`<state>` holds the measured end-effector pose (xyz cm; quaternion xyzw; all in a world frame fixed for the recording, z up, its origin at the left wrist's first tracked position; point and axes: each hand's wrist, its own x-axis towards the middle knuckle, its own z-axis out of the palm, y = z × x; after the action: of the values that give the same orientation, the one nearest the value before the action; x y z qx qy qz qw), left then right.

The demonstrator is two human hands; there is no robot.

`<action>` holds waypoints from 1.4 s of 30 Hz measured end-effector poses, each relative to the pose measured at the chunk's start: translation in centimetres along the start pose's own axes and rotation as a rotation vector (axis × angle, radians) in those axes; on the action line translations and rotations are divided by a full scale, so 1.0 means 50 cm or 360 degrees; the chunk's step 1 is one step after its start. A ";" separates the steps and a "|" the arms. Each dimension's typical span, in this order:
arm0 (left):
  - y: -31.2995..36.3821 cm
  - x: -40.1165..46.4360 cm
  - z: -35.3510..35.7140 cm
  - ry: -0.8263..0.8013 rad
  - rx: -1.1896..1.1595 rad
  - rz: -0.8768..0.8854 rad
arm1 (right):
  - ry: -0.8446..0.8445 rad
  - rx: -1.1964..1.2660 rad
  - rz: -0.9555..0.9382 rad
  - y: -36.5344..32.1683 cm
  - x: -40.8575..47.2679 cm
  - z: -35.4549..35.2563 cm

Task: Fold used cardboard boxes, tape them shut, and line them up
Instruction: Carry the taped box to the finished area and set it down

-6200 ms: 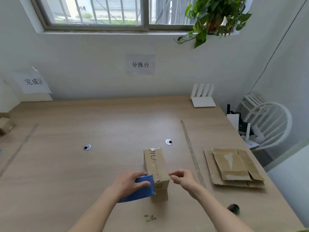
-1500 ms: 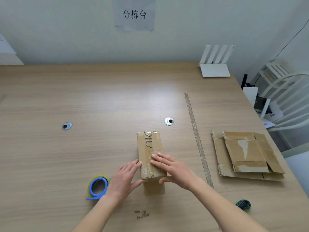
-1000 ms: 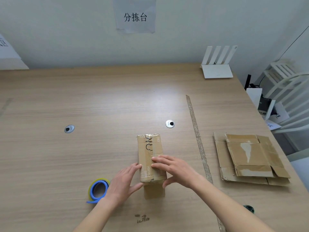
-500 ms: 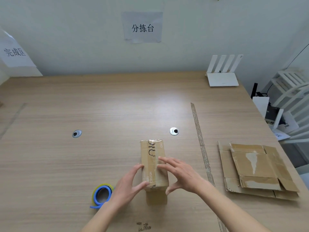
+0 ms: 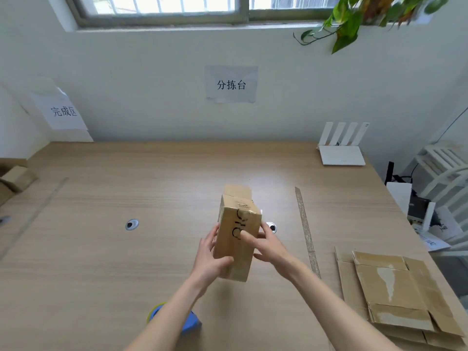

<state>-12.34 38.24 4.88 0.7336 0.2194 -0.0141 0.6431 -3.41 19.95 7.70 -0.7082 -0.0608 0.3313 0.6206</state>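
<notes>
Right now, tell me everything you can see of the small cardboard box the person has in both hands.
The small cardboard box is plain brown, oblong and visibly worn, with black lettering on its upper face and a flap open at the far end. It appears lifted off the wooden table and tilted. The left hand grips its left side, thumb across the near end; the right hand holds its right side, with one finger on top.

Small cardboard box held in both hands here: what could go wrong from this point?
1. The small cardboard box is off the table, held between the left hand and right hand; a loose grip could drop it.
2. Its far-end flap looks open, so it may spring apart.
3. The left forearm passes over the tape roll and could knock it.
</notes>
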 end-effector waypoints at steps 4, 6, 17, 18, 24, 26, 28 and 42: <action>0.138 -0.024 -0.026 0.0082 -0.0269 0.0104 | 0.0213 0.0062 0.0003 -0.153 -0.014 -0.006; 0.183 -0.039 -0.032 0.0156 -0.0298 0.0170 | 0.0276 0.0037 -0.0090 -0.191 -0.024 -0.004; 0.316 -0.104 -0.069 0.0361 -0.0237 0.0279 | 0.0076 0.0117 -0.0511 -0.290 -0.140 -0.011; 0.316 -0.110 -0.073 0.0328 -0.0331 0.0268 | 0.0064 0.0103 -0.0515 -0.286 -0.145 -0.012; 0.290 -0.136 -0.106 0.0505 -0.0132 0.0302 | 0.0236 -0.0198 -0.0716 -0.282 -0.175 -0.003; 0.288 -0.149 -0.118 0.0514 -0.0080 0.0339 | 0.0236 -0.0296 -0.0782 -0.294 -0.184 0.007; 0.287 -0.161 -0.128 0.0542 -0.0013 0.0451 | 0.0208 -0.0349 -0.0799 -0.311 -0.191 0.022; 0.260 -0.271 -0.335 0.0714 0.0113 0.0583 | 0.0036 -0.0551 -0.0935 -0.403 -0.259 0.223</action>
<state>-24.52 49.05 24.06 0.7679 0.2194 0.2569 0.5443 -12.93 27.36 31.20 -0.7588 -0.3107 0.1152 0.5607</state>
